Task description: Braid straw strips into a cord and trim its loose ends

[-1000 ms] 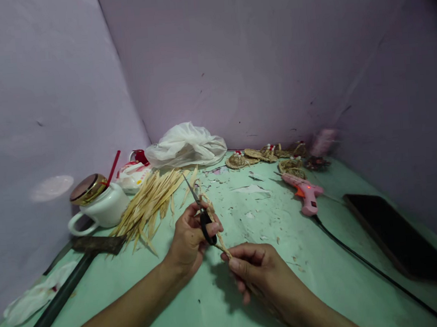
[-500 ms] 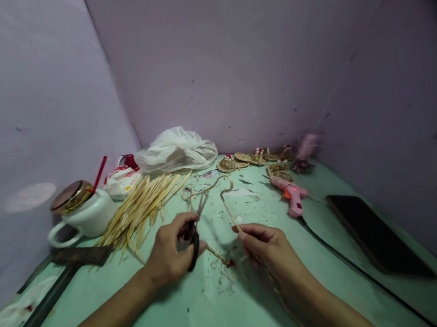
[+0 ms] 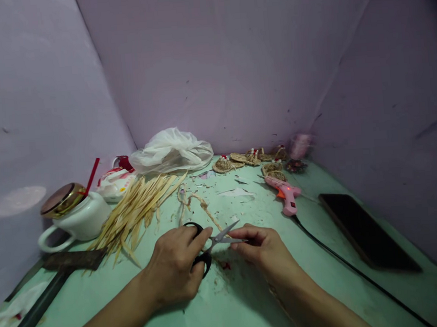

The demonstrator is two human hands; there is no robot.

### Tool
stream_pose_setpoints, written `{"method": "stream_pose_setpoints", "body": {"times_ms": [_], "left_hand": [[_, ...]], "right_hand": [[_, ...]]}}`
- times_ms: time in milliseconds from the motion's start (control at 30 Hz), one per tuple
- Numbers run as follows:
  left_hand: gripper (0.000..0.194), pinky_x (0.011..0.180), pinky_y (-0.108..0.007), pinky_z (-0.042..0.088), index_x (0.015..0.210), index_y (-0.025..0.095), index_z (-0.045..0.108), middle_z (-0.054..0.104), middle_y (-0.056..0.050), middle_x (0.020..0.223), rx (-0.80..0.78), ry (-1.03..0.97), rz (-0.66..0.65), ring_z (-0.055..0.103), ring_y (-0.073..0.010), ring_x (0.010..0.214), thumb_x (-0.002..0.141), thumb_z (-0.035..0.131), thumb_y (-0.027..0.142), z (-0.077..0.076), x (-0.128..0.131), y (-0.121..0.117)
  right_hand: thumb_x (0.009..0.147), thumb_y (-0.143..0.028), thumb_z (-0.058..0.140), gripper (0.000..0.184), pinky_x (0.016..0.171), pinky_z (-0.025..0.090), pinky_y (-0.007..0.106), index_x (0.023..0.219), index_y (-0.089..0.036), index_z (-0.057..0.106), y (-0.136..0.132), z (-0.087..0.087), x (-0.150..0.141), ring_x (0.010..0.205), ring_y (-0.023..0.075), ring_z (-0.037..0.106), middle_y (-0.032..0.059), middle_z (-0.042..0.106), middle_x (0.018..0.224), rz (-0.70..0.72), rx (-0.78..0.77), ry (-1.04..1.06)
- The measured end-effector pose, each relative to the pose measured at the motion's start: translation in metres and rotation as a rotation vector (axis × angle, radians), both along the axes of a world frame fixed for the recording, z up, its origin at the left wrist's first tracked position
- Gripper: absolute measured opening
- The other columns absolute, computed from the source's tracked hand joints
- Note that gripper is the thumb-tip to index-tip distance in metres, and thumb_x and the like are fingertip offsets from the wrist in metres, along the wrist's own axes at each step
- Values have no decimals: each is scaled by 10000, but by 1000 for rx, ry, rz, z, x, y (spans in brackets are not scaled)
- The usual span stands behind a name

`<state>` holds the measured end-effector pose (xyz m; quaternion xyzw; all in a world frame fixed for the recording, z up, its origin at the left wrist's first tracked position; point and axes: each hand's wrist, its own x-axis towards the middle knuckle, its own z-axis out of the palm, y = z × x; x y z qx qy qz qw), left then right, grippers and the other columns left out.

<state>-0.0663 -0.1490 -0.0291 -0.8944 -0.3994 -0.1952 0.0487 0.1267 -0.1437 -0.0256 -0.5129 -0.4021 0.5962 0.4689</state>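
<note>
My left hand (image 3: 179, 262) grips the black handles of a pair of scissors (image 3: 217, 239), whose blades are spread and point right toward my other hand. Between thumb and fingers, my right hand (image 3: 260, 243) pinches a thin braided straw cord (image 3: 211, 217) close to the blade tips. The cord loops away over the green table, and another stretch of it trails below my right wrist. Whether the blades touch the cord I cannot tell. A small red bit (image 3: 225, 266) lies on the table under the scissors.
Dry straw strips (image 3: 135, 215), a white mug (image 3: 84, 219) and a hammer (image 3: 60, 269) lie left. At the back are a white plastic bag (image 3: 172, 152) and woven straw pieces (image 3: 224, 164). On the right rest a pink glue gun (image 3: 287, 193) with its cord and a dark phone (image 3: 367, 232).
The scissors have swung from pointing up and away to pointing right, with blades now spread beside my right hand. The cord's loop has been drawn in nearer my hands. The view has shifted slightly.
</note>
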Motion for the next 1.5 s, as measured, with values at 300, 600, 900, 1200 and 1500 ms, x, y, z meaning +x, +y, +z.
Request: {"method": "stream_pose_setpoints", "body": {"times_ms": [300, 600, 900, 1200, 1500], "left_hand": [[541, 668, -382, 443, 1219, 140, 415, 551, -115, 922, -53, 83, -35, 523, -231, 783, 681, 479, 159, 3, -1, 0], [532, 603, -365, 453, 1239, 112, 367, 560, -105, 871, 14, 124, -53, 534, -221, 728, 711, 435, 117, -3, 0, 0], [497, 493, -301, 413, 1222, 134, 377, 599, -48, 731, 19, 73, -95, 540, -179, 563, 728, 400, 84, -9, 0, 2], [455, 589, -279, 398, 1141, 214, 470, 610, -35, 790, -169, -54, -199, 556, -162, 660, 701, 463, 100, 11, -14, 7], [270, 666, -280, 437, 898, 184, 602, 608, -63, 811, -423, 28, -319, 563, -178, 758, 706, 451, 68, 30, -8, -4]], "right_hand": [[476, -156, 683, 157, 389, 230, 183, 631, -135, 695, 0, 3, 4, 379, 34, 346, -26, 546, 462, 144, -94, 93], [449, -180, 688, 178, 375, 190, 192, 612, -112, 664, -1, 7, 1, 365, 33, 339, -24, 529, 455, 149, -153, 123], [465, -204, 701, 226, 387, 194, 197, 672, -115, 679, 0, 4, 5, 385, 36, 311, -60, 439, 421, 138, -153, 148], [492, -178, 684, 269, 371, 150, 186, 743, -86, 653, 9, -3, 9, 382, 29, 281, -61, 428, 426, 39, -194, 228], [513, -205, 671, 299, 366, 216, 183, 787, -90, 632, 12, -7, 10, 390, 47, 325, -65, 438, 436, -52, -120, 109]]}}
